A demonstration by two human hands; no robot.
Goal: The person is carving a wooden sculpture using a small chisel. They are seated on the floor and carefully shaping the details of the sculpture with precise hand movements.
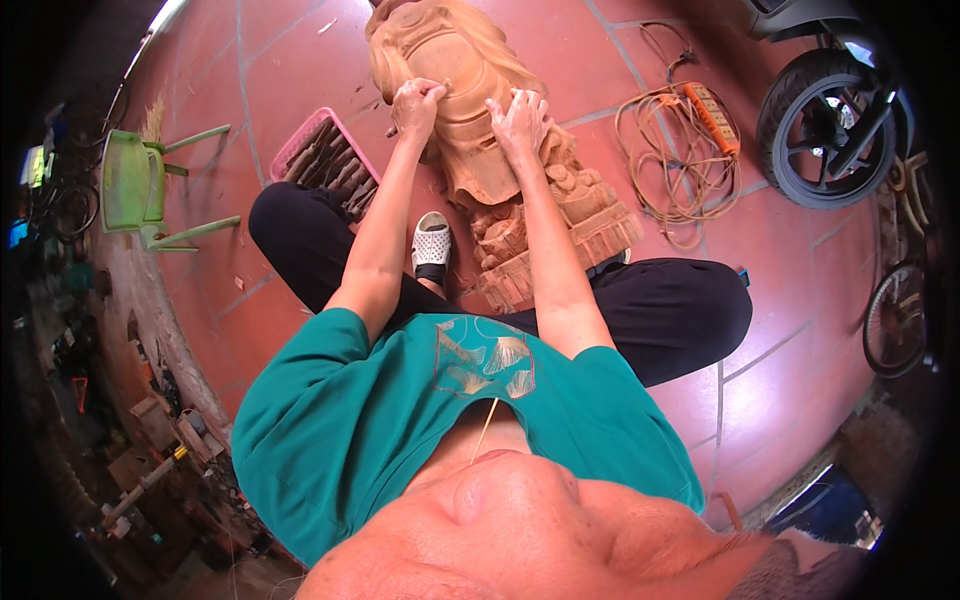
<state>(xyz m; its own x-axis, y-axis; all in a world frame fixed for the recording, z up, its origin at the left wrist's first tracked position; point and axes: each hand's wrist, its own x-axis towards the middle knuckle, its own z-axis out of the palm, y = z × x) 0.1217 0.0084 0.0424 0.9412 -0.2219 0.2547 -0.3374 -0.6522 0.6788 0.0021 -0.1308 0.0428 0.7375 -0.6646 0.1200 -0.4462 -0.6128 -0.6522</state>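
I sit with my knees spread in dark trousers, and between them a wooden carving lies lengthwise on the red tiled floor; its stepped, densely cut base is the end nearest me, while the smoother, rounded body with its draped folds stretches away from me toward the upper edge of the view; both my arms reach forward over it, bare below the short sleeves of my green shirt.

My left hand is at the left side of the rounded body, its fingers bent inward over the wood; my right hand is at the right side, its fingers curled and its wrist above the carved folds; the two hands are apart from each other, with a bare stretch of wood between them; I cannot tell whether either one grips anything small.

Just left of the carving is a pink basket with many slim brown tools in it; a white shoe with holes is on my foot beside the base; farther left is a green chair; to the right lie a loosely coiled cable and an orange power strip, near a motorbike wheel.
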